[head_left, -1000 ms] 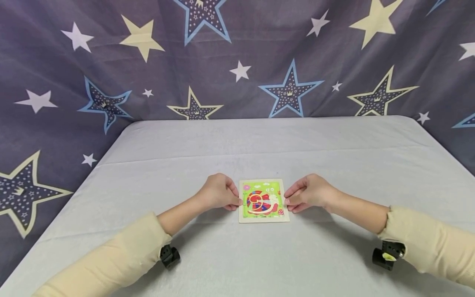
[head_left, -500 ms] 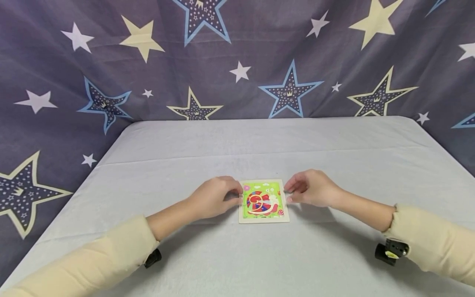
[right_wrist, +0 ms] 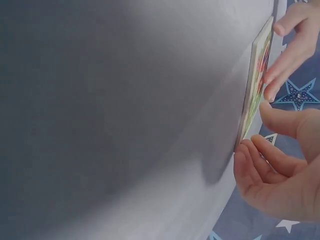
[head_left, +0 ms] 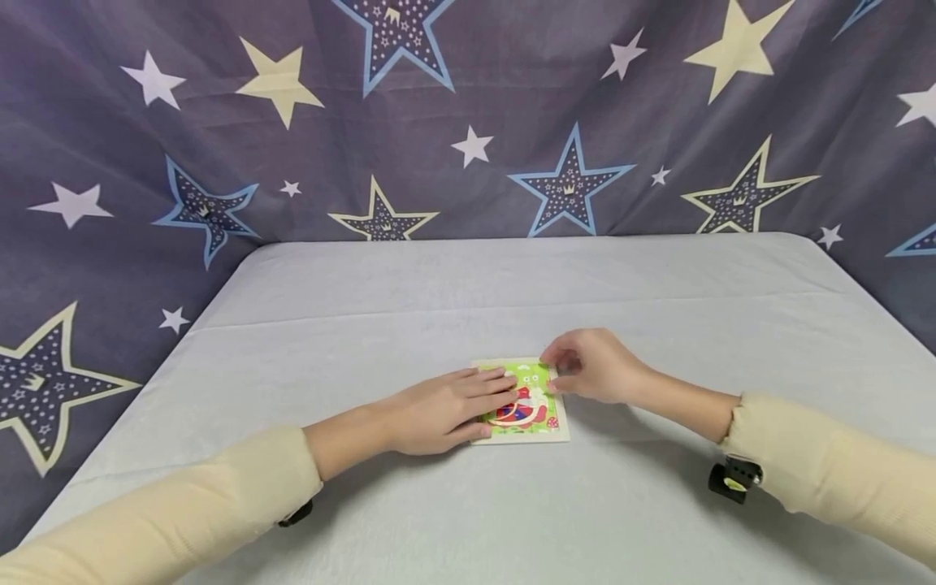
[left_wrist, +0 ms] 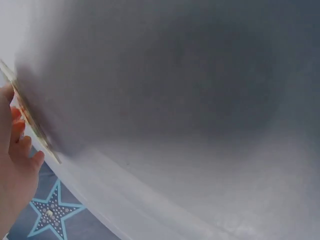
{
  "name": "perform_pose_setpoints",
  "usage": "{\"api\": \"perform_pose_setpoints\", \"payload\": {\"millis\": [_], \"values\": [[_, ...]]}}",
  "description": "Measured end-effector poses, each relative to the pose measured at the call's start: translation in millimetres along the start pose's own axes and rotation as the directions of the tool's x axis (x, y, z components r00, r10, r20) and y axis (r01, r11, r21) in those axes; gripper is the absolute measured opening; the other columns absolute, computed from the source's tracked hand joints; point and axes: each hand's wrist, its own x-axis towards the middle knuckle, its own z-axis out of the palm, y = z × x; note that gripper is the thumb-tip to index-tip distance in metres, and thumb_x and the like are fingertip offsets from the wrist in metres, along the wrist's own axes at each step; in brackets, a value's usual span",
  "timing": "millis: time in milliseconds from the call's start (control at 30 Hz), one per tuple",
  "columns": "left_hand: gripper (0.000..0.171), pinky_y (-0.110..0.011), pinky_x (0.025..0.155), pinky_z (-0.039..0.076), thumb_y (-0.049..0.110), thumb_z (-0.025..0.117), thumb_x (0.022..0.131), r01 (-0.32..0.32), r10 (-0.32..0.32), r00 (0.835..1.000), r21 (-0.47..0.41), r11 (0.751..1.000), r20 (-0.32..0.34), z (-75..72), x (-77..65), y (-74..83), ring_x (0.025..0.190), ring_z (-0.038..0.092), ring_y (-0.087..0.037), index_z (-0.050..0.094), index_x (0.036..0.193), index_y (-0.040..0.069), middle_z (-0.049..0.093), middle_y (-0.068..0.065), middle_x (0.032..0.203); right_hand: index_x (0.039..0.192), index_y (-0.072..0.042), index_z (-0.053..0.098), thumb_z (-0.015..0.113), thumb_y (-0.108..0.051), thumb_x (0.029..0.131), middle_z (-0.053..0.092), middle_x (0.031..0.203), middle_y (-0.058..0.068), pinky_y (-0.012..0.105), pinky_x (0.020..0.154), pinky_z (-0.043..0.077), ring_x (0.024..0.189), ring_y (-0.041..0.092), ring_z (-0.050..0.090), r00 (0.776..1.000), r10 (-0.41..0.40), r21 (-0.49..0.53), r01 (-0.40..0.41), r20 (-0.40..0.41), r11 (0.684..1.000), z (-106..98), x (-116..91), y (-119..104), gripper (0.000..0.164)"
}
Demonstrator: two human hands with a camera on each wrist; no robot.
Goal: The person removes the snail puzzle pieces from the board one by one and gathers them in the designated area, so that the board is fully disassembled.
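A small square picture puzzle (head_left: 539,419) lies on the table, with a red and blue snail on a green ground and a pale wooden border. My left hand (head_left: 431,413) reaches over its left half, fingers straight and spread across the picture, hiding part of the snail. At the top right corner is my right hand (head_left: 603,367), its fingers bent and its thumb apart from them. In the right wrist view, those fingertips (right_wrist: 244,146) are right at the puzzle's near edge, with the thumb (right_wrist: 266,111) over its face. The left wrist view shows the puzzle (left_wrist: 31,119) edge-on beside my left hand.
A light grey cloth (head_left: 351,341) with faint creases covers the table. Behind and at the sides hangs a dark curtain (head_left: 512,73) printed with stars. A black wrist camera (head_left: 734,479) hangs under the right sleeve.
Both hands have left their grip on the puzzle's side edges. The left hand has moved right and spread flat over the picture; the right has shifted up and left to the top corner.
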Motion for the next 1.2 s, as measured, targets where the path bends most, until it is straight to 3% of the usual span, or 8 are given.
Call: {"api": "perform_pose_setpoints", "payload": {"millis": [167,533,900,1067,1200], "values": [[0.055,-0.04,0.124,0.019,0.034,0.039,0.104,-0.029,0.029,0.997,-0.001,1.0,0.073,0.2,2.7,-1.6,0.151,0.019,-0.018,0.025,0.154,0.016,0.023,0.0,0.161,0.097,-0.002,0.073,0.084,-0.013,0.073,0.072,0.087,0.007,0.025,0.069,0.053,0.077,0.016,0.061,0.998,-0.067,-0.071,0.067,0.01,0.995,-2.7,9.4,-3.2,0.029],[0.053,-0.038,0.124,0.018,0.031,0.036,0.104,-0.065,0.066,0.994,-0.018,0.998,0.09,1.4,9.5,-2.4,0.151,0.018,-0.016,0.025,0.154,0.016,0.024,0.002,0.161,0.086,-0.003,0.073,0.084,-0.01,0.071,0.07,0.079,0.005,0.022,0.066,0.053,0.072,0.012,0.059,0.997,-0.065,-0.115,0.069,0.035,0.991,1.5,17.2,-7.3,0.02],[0.052,-0.04,0.124,0.018,0.029,0.036,0.105,-0.064,0.068,0.994,-0.048,0.997,0.09,2.2,10.0,-3.0,0.151,0.018,-0.017,0.025,0.153,0.015,0.022,0.001,0.161,0.082,-0.005,0.074,0.087,-0.015,0.069,0.071,0.078,0.004,0.024,0.066,0.054,0.071,0.011,0.059,0.998,0.031,-0.165,-0.022,0.054,0.986,-0.6,22.9,-13.7,0.021],[0.052,-0.04,0.124,0.019,0.03,0.038,0.104,-0.07,0.074,0.993,-0.042,0.997,0.093,0.3,10.8,-4.1,0.151,0.019,-0.016,0.027,0.153,0.016,0.024,0.002,0.161,0.08,-0.004,0.073,0.087,-0.015,0.068,0.071,0.076,0.005,0.024,0.066,0.054,0.069,0.012,0.058,0.997,0.018,-0.165,-0.006,0.07,0.986,-2.1,25.8,-13.1,0.021],[0.052,-0.041,0.124,0.019,0.03,0.038,0.104,-0.072,0.077,0.992,-0.055,0.996,0.096,0.5,10.3,-4.2,0.151,0.02,-0.017,0.027,0.153,0.016,0.024,0.001,0.161,0.08,-0.005,0.072,0.087,-0.016,0.069,0.069,0.076,0.005,0.021,0.064,0.051,0.069,0.011,0.057,0.991,0.034,-0.13,-0.018,0.127,0.991,-4.9,30.2,-9.3,0.022]]}}
